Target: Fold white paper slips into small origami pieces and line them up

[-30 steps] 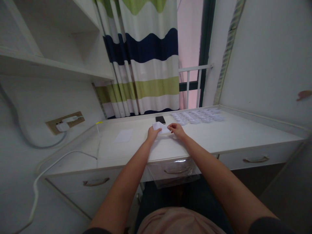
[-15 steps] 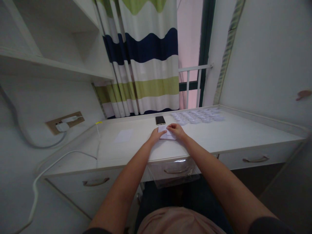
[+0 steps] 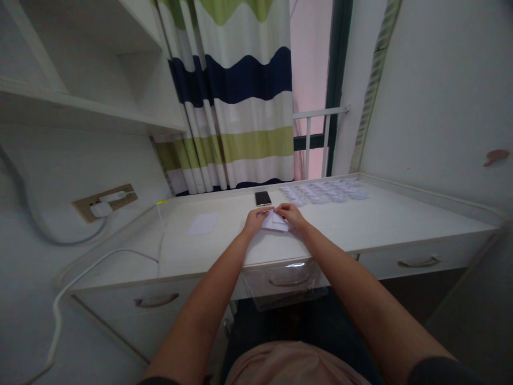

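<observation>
Between my hands a folded sheet of white paper (image 3: 276, 222) lies at the front middle of the desk, with a flap of it raised. My left hand (image 3: 254, 220) grips its left side, fingers reaching along the upper edge. The fingers of my right hand (image 3: 290, 214) pinch the paper near its top and cover the right side. Just beyond the paper rests a dark phone (image 3: 263, 198). Rows of several small white folded paper pieces (image 3: 324, 191) sit behind my right hand.
A flat stack or sheet of white paper (image 3: 203, 223) lies on the left of the white desk (image 3: 224, 246). A white cable (image 3: 120, 250) runs over the desk's left end. Clear plastic (image 3: 280, 286) hangs over the middle drawer front. A striped curtain (image 3: 252, 117) hangs behind.
My left hand has shifted up along the paper, its fingers now at the top edge near my right fingertips. The paper is tilted and bent more than before.
</observation>
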Tool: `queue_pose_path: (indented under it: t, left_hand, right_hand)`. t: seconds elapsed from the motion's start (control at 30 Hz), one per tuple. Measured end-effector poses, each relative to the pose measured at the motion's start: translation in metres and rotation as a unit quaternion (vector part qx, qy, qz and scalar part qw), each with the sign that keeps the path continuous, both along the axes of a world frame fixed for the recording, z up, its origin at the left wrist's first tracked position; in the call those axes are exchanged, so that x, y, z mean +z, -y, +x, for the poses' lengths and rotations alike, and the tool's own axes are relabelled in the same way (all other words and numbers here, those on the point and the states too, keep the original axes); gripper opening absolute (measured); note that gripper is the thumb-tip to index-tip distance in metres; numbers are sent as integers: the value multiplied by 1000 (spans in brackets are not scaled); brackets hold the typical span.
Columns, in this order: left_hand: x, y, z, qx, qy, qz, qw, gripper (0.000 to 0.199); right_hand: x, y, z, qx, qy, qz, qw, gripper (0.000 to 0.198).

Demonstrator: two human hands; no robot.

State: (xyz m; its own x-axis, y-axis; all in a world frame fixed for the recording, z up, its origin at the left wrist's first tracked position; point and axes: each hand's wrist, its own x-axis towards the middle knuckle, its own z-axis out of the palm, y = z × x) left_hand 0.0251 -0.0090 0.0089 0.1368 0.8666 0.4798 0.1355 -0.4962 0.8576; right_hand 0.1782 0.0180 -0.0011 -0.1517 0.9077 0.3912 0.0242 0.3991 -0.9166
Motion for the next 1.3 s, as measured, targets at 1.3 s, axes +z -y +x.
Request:
queue_pose_path:
  t: [1.3]
  left_hand:
    - [-7, -2, -4, -3, -37, -104, 994, 32]
  right_hand:
    - [-2, 0, -2, 16, 45, 48, 998, 32]
